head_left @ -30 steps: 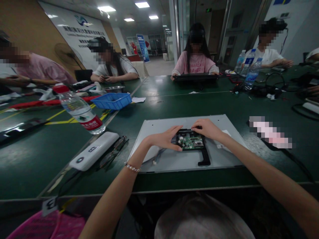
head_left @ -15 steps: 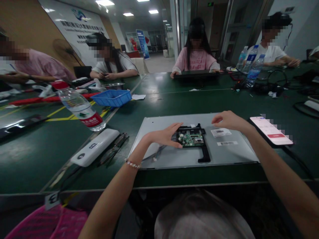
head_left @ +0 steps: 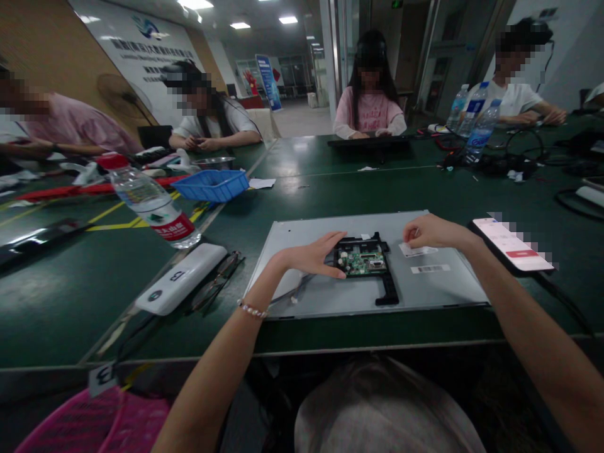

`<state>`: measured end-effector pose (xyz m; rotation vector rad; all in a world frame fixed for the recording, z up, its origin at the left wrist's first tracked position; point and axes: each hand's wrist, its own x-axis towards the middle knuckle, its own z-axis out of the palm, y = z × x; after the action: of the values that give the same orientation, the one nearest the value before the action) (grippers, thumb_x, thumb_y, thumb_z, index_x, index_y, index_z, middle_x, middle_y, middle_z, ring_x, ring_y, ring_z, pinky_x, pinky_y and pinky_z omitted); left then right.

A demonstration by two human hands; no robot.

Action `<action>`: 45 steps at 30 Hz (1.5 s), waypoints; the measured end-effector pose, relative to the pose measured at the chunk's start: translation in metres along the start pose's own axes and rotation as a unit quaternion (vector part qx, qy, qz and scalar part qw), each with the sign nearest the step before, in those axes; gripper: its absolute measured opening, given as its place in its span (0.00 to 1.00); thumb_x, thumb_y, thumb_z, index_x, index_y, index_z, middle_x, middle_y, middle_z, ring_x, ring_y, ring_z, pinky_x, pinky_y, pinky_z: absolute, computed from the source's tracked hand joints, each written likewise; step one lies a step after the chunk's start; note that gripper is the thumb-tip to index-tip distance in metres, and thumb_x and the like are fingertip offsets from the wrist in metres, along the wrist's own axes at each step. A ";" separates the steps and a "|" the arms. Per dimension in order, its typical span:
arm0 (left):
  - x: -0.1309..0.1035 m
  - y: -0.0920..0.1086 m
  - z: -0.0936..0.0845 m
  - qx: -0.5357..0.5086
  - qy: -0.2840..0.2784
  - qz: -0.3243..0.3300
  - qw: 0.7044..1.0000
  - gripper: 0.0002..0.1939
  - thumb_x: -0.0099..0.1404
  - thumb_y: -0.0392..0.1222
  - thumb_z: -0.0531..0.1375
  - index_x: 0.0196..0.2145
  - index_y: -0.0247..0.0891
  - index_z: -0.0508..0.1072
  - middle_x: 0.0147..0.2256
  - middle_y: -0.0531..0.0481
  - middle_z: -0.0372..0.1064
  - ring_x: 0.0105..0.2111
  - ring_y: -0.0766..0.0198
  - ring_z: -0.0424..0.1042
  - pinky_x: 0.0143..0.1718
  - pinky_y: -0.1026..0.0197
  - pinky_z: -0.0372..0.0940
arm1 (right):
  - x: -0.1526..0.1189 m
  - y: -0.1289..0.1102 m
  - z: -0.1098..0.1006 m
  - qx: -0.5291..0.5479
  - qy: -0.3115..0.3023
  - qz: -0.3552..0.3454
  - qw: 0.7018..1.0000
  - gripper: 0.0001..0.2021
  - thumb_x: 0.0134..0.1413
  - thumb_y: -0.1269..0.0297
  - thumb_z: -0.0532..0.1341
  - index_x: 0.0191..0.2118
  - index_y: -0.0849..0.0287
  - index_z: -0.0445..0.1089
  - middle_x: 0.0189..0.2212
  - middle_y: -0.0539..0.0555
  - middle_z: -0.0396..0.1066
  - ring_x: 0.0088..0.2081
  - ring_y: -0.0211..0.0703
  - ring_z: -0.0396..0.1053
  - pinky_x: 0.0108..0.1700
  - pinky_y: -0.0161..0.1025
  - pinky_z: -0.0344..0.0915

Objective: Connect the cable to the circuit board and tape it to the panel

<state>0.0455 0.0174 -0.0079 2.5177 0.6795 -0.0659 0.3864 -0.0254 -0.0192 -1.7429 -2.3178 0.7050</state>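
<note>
A thin grey display panel (head_left: 292, 245) lies flat on the table in front of me. On it sits a black bracket (head_left: 389, 286) around a green circuit board (head_left: 361, 260). My left hand (head_left: 311, 257) rests at the bracket's left side, thumb and fingers stretched apart along the board's near and far edges. Over the upper left part of a white label (head_left: 425, 251), my right hand (head_left: 427, 230) has its fingers curled and pinched together; whether anything is between the fingertips is hidden. A barcode sticker (head_left: 430, 268) lies just nearer to me.
Left of the panel are a white power bank (head_left: 182, 280), glasses (head_left: 219, 283), a water bottle (head_left: 151, 204) and a blue basket (head_left: 212, 186). A lit phone (head_left: 512, 245) lies on the right. Several people sit around the table; a pink basket (head_left: 94, 421) stands below its edge.
My right hand has come down slightly onto the label's upper part, its fingers curling tighter. My left hand stays in place. The person opposite has drawn both hands inward behind the dark panel there.
</note>
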 end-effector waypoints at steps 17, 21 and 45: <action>0.002 -0.001 0.001 0.011 -0.002 0.000 1.000 0.56 0.54 0.66 0.60 0.66 0.33 0.36 0.67 0.36 0.32 0.66 0.46 0.36 0.65 0.49 0.39 | 0.031 -0.054 0.044 -0.054 0.166 -0.184 0.967 0.11 0.60 0.66 0.55 0.44 0.58 0.74 0.43 0.56 0.75 0.47 0.47 0.70 0.51 0.44 0.63; 0.002 -0.002 0.002 0.014 -0.008 -0.005 1.000 0.57 0.54 0.67 0.59 0.66 0.33 0.35 0.67 0.35 0.31 0.66 0.46 0.35 0.65 0.49 0.39 | 0.035 -0.060 0.046 -0.080 0.171 -0.168 0.968 0.10 0.58 0.70 0.56 0.40 0.56 0.75 0.41 0.55 0.75 0.44 0.47 0.70 0.48 0.43 0.64; -0.004 0.004 -0.003 -0.018 0.000 -0.003 1.000 0.56 0.54 0.66 0.60 0.67 0.36 0.35 0.67 0.37 0.31 0.66 0.45 0.35 0.65 0.47 0.39 | 0.016 -0.013 0.022 -0.087 0.162 -0.124 0.975 0.11 0.57 0.63 0.58 0.42 0.58 0.75 0.43 0.57 0.74 0.46 0.50 0.70 0.50 0.48 0.64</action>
<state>0.0435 0.0148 -0.0026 2.4807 0.6817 -0.0560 0.3615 -0.0196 -0.0349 -1.4581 -2.3588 0.1649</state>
